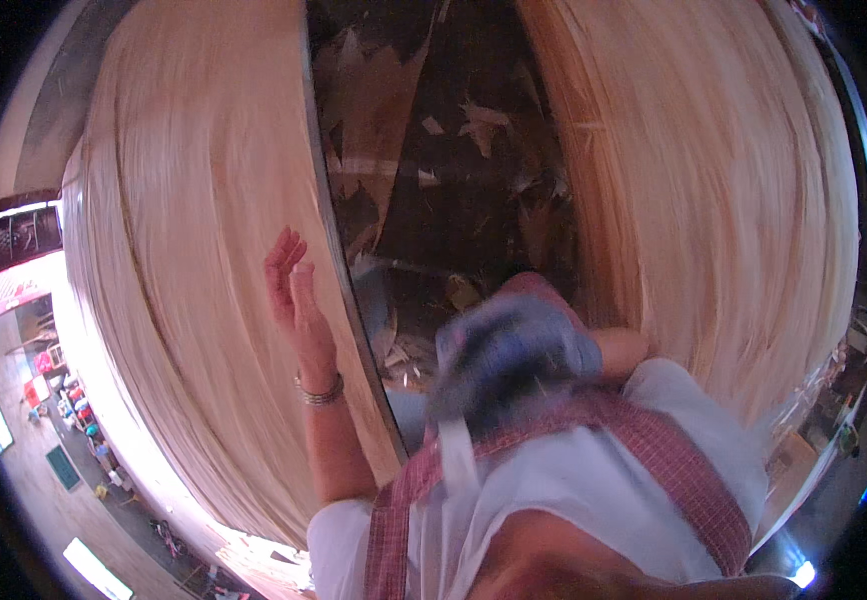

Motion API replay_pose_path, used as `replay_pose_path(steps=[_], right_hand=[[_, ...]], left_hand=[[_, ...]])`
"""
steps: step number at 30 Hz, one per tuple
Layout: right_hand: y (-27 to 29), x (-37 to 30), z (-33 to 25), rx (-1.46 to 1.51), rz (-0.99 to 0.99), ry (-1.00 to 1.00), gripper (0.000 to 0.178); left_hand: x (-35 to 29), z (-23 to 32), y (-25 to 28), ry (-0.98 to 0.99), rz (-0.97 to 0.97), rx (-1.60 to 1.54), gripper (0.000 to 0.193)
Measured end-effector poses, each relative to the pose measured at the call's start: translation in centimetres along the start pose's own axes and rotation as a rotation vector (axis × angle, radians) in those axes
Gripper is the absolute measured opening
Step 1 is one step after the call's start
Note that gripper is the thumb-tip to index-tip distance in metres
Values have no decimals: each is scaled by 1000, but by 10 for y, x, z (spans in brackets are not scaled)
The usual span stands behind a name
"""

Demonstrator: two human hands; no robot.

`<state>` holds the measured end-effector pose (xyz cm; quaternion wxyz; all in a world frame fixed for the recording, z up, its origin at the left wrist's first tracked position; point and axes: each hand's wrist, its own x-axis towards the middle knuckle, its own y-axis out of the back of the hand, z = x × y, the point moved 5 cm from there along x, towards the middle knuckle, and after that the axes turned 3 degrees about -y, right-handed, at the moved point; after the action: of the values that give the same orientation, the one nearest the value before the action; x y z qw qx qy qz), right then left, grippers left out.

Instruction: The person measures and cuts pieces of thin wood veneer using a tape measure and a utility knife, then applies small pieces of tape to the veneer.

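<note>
Beneath your empty, half-curled left hand point(304, 312), pale wood point(194, 250) runs lengthwise ahead. Your obscured right hand's grip I can't tell.

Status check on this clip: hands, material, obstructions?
Left hand open, empty, at left wood-veneer stack; contact unclear. Right hand not visible. Second veneer stack at right. Torn scraps in the gap; nothing visibly blocking left hand.

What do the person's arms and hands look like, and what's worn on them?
Short white fabric sleeves leave both forearms bare. The left hand is ungloved, with a banded, silver-coloured bracelet at the wrist. I can't make out the right hand.
</note>
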<state>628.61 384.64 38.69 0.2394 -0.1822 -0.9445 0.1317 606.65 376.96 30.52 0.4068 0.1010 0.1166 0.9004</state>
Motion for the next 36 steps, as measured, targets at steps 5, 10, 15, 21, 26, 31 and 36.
replay_pose_path(steps=[5, 10, 15, 21, 26, 31, 36], right_hand=[[111, 69, 25, 148, -36, 279, 27], [231, 123, 117, 267, 79, 238, 30], [364, 121, 307, 390, 599, -246, 36], [553, 17, 704, -762, 660, -1193, 37], [600, 8, 915, -1106, 429, -1242, 41], [601, 17, 976, -1215, 645, -1184, 42], [615, 2, 967, -970, 612, -1155, 45]], left_hand=[[155, -79, -39, 45, -153, 233, 38], [332, -155, -63, -166, -198, 769, 43], [413, -217, -48, -280, -117, 1163, 46], [419, -236, -60, -74, -133, 1192, 61], [430, -263, -48, 84, -34, 1009, 81], [422, -274, -39, 208, 55, 1047, 82], [420, -276, -36, 231, 66, 1074, 82]])
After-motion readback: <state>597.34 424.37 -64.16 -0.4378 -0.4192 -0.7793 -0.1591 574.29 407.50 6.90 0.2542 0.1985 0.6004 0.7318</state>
